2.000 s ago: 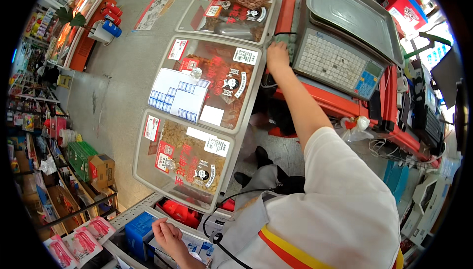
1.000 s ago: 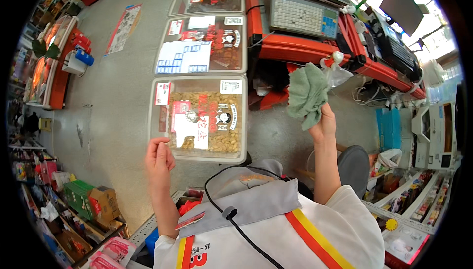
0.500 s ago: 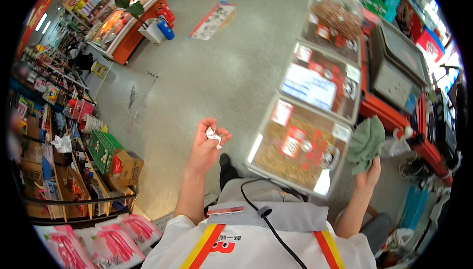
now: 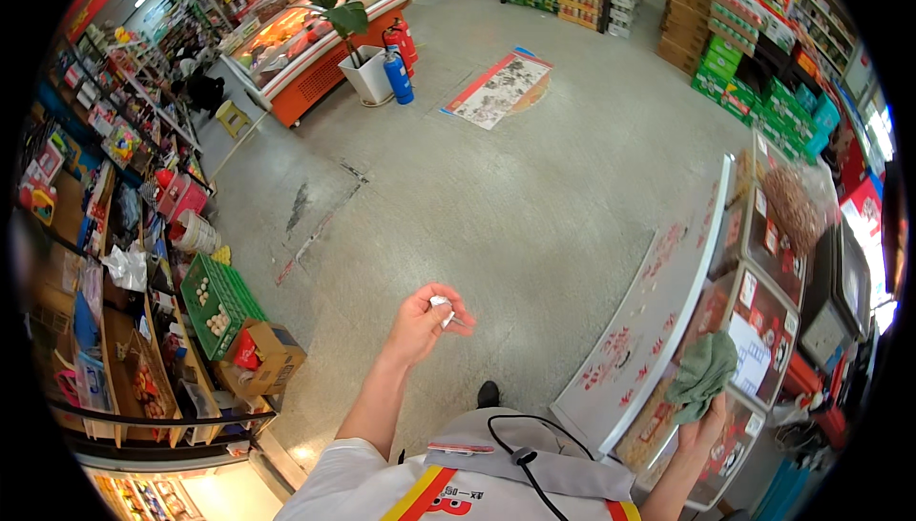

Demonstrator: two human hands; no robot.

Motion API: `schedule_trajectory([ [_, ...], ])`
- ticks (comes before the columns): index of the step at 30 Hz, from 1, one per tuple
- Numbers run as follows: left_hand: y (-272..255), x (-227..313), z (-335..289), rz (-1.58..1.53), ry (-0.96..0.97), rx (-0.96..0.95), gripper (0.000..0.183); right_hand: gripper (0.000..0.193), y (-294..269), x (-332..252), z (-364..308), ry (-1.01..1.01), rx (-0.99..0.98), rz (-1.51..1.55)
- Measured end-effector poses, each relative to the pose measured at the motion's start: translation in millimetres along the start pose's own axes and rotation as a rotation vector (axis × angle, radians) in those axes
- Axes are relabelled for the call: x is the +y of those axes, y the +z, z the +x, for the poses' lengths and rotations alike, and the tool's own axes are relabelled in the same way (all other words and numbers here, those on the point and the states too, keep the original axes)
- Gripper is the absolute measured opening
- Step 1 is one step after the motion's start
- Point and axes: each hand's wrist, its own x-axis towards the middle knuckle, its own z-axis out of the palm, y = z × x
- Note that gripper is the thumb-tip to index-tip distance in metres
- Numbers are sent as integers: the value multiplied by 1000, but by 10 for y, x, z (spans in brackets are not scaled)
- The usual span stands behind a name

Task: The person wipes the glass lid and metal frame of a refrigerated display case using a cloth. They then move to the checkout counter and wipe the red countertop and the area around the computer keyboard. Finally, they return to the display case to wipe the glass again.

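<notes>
A small crumpled white paper [image 4: 441, 309] is pinched in my left hand [image 4: 420, 325], which is held out over the grey floor. My right hand [image 4: 701, 430] grips a bunched green cloth [image 4: 704, 374] above the lidded clear bins at the right. Under and beside the cloth, the nearest bin [image 4: 730, 464] shows a yellowish dry food through its lid. The middle bin [image 4: 768, 330] has a white printed sheet on its lid. On the far bin [image 4: 775, 225] sits a clear bag of brown dried goods [image 4: 794, 206].
A low white panel with red patterns [image 4: 634, 330] fronts the bins. To my left, a green crate of eggs [image 4: 215, 306] and an open cardboard box [image 4: 272, 359] stand by cluttered shelves. Ahead are a lit display case [image 4: 315, 39], a potted plant [image 4: 367, 72] and a blue cylinder [image 4: 397, 77].
My view has swung rightward in the scene, so the bins now lie farther right and more floor shows. Both hands keep hold of the paper and the cloth.
</notes>
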Motion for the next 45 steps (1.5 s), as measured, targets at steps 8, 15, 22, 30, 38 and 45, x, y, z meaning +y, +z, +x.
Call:
schedule_trajectory([
  [8, -295, 330, 523, 108, -125, 85, 10, 39, 290, 804, 1233, 186, -24, 4],
  [15, -1129, 897, 814, 178, 211, 507, 14, 40, 1603, 1877, 2624, 380, -172, -241],
  [22, -2134, 949, 241, 77, 400, 1158, 36, 34, 3296, 3355, 3530, 645, -465, -398],
  [30, -3668, 1431, -218, -264, 749, 1633, 54, 31, 4829, 5894, 3548, 959, -658, -425],
  [38, -5563, 2828, -189, -210, 780, 1721, 55, 38, 6320, 7782, 3345, 1142, -716, -438],
  [45, -7150, 3754, 351, -105, 760, 1651, 55, 43, 7169, 9148, 3858, 1103, -793, -469],
])
